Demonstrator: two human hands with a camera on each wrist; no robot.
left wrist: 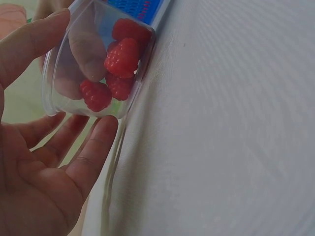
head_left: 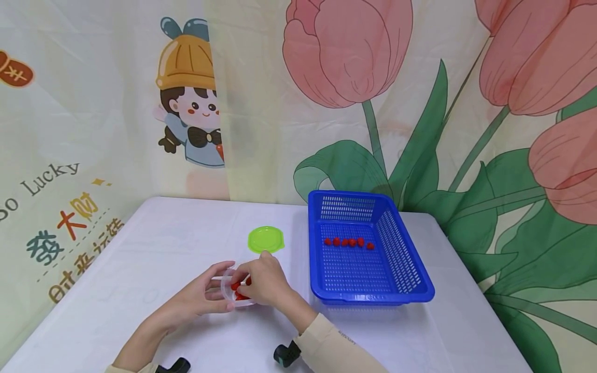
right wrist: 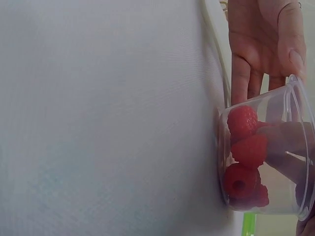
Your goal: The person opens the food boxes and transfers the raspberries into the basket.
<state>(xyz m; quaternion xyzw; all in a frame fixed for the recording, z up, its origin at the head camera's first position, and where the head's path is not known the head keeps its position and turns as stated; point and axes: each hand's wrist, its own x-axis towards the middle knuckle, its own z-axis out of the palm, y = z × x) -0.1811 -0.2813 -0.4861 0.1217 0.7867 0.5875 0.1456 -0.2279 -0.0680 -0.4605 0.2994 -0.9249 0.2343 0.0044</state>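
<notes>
My left hand (head_left: pixel 198 295) holds a clear plastic tub (left wrist: pixel 59 101) near the table surface, thumb at its rim and fingertips along its side. Several red raspberries (right wrist: pixel 242 179) lie inside, heaped toward the bottom. From the other side my right hand (head_left: pixel 265 280) reaches over the rim. Its fingers (right wrist: pixel 285 164) are down in the tub, fingertips right at the raspberries; I cannot tell whether they pinch one. Just beyond this hand, a round green lid (head_left: pixel 266 239) lies flat on the table.
A blue slotted plastic basket (head_left: pixel 373 299) stands to the right of the hands. Across its floor runs a row of several raspberries (head_left: pixel 352 242). White cloth covers the table (head_left: pixel 196 228), and a printed curtain (head_left: pixel 261 103) with tulips hangs behind it.
</notes>
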